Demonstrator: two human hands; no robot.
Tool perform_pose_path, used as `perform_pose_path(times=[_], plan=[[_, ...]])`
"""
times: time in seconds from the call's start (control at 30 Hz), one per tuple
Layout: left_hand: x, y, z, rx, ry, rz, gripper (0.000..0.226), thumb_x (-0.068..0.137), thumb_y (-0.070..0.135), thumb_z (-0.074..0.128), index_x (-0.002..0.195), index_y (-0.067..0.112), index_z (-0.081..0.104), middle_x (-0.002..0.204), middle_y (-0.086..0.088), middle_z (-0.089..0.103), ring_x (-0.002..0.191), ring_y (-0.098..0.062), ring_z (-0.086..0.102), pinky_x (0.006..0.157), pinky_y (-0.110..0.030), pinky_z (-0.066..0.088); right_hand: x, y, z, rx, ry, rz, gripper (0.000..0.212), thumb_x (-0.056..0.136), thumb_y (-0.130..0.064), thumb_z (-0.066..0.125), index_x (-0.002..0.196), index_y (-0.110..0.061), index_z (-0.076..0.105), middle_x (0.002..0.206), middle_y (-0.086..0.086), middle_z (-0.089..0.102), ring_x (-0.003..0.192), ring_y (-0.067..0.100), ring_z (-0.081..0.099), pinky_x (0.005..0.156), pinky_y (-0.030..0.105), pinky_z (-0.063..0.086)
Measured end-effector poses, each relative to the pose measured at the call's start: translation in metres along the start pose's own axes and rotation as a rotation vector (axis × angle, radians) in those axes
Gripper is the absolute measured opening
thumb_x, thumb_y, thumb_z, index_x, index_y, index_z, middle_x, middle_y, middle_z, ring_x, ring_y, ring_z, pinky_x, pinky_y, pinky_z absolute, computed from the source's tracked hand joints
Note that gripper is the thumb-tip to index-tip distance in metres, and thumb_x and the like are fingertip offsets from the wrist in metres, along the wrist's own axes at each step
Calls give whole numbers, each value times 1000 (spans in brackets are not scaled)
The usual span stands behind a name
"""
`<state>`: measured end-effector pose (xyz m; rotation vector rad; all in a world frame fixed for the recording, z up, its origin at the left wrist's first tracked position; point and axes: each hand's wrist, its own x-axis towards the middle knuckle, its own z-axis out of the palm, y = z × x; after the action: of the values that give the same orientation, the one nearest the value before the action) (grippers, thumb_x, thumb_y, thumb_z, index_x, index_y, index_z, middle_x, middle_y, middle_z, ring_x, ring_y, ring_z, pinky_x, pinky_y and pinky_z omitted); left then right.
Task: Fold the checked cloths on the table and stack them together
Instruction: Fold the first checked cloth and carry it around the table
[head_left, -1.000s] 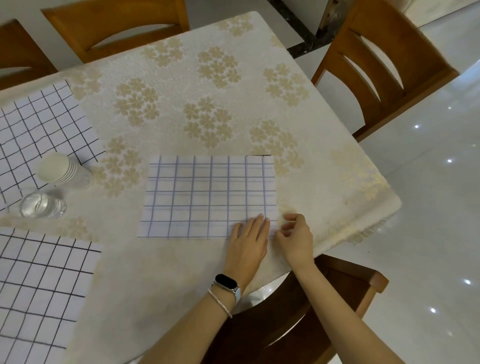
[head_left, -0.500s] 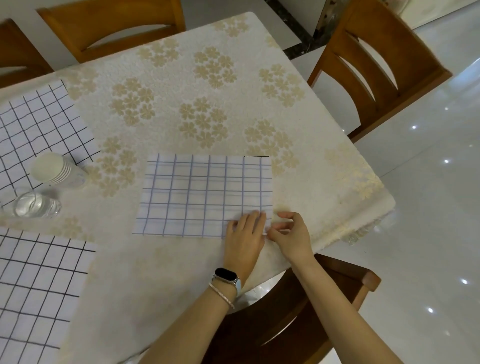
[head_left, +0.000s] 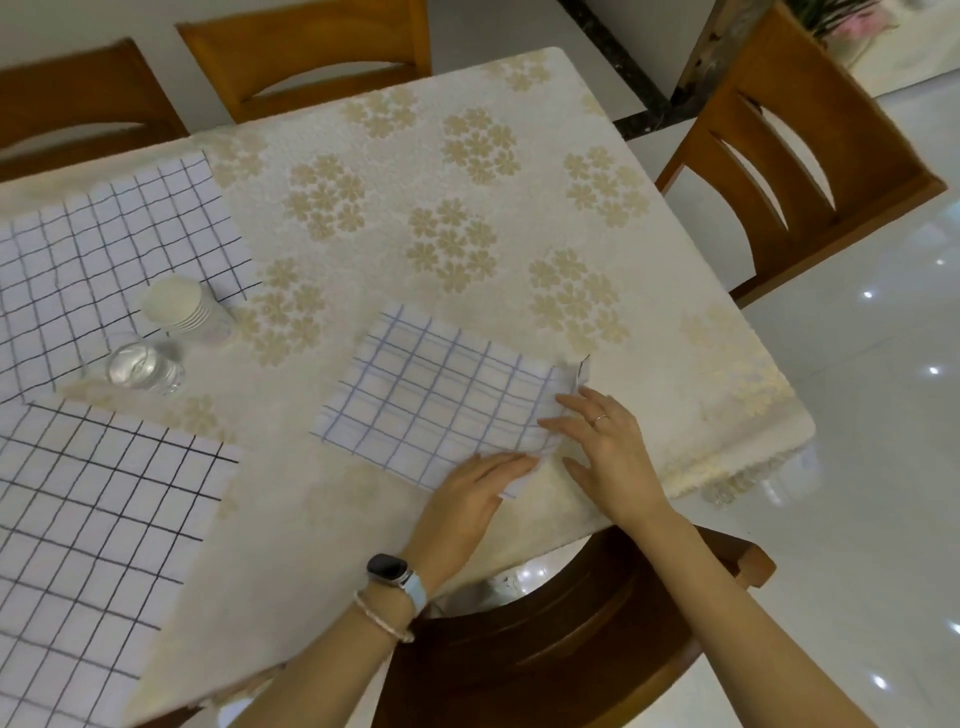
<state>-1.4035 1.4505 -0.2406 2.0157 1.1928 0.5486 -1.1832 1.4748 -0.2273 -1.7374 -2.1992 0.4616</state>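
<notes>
A folded white cloth with blue checks (head_left: 436, 395) lies near the table's front right corner. My left hand (head_left: 467, 493) rests flat on its near corner, fingers together. My right hand (head_left: 608, 441) lies flat on its right edge, fingers spread, where the cloth is slightly rumpled and one corner stands up. Two unfolded white cloths with black checks lie at the left: one at the back left (head_left: 104, 260), one at the front left (head_left: 88, 535). Neither hand grips anything.
A stack of paper cups (head_left: 182, 309) lies on its side beside a clear glass (head_left: 143, 366) at the left. The table has a cream floral cover (head_left: 452, 223). Wooden chairs stand at the back (head_left: 306, 52), right (head_left: 795, 150) and front (head_left: 566, 639).
The view has shifted and the blue-checked cloth now lies turned at an angle. My right hand has gone from pinching the cloth's corner to lying flat on its right edge.
</notes>
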Motion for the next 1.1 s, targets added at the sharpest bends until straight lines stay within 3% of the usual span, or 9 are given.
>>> perform_pose_path(times=[0.17,0.3,0.4,0.47,0.67,0.77,0.87,0.97,1.1], plan=[[-47,-9,-37,-123,19,-105,59,94,-1,42,139,37,44,140,31,42,129,14,37,110,-9,26,9,-14,-4,-64,29,-82,18,73,-20,81,87,-28,73,117,-2,70,132,31,50,114,52,27],[-75,-13,-59,-208,127,-214,71,98,0,43,133,61,40,129,47,45,118,14,50,100,-6,35,22,-28,0,33,-68,-110,11,80,-22,79,90,-22,75,98,-4,75,119,27,62,110,43,33],[-90,-16,-72,-298,246,-375,67,95,13,35,121,75,39,112,46,56,96,2,61,88,-6,42,36,-46,-3,192,-187,-76,8,86,-28,73,92,-23,73,91,-9,72,91,17,68,86,16,43],[-98,-20,-79,-346,352,-423,65,96,15,35,116,76,42,106,37,62,94,7,60,86,-3,41,44,-57,-3,291,-241,-63,4,88,-30,70,90,-27,69,84,-9,70,76,11,65,67,11,43],[-106,-35,-101,-529,543,-477,30,104,6,35,122,6,59,114,-4,68,105,-5,64,96,-19,48,74,-74,14,517,-251,94,34,85,-35,73,75,-5,61,62,7,58,52,9,46,53,22,38],[-96,-39,-115,-570,625,-525,24,105,9,36,96,9,59,86,16,67,80,8,60,76,-7,44,87,-83,22,587,-320,138,38,86,-27,73,60,-21,46,49,-11,44,47,5,38,50,17,29],[-86,-50,-124,-638,670,-573,26,105,17,39,100,8,64,90,14,69,83,4,62,76,-9,45,98,-86,36,555,-326,153,50,87,-26,72,59,-20,31,50,-12,31,48,4,30,52,20,25],[-80,-69,-126,-670,684,-675,26,103,22,46,81,14,58,67,18,59,63,2,53,60,-14,43,112,-89,51,472,-268,220,53,88,-24,71,59,-19,27,53,-6,29,49,10,28,47,19,25],[-73,-96,-123,-653,683,-873,14,96,25,59,98,12,64,74,5,64,63,-6,61,53,-19,50,128,-93,66,389,-242,327,53,89,-26,70,55,-19,30,51,-4,34,47,11,31,46,22,23]])
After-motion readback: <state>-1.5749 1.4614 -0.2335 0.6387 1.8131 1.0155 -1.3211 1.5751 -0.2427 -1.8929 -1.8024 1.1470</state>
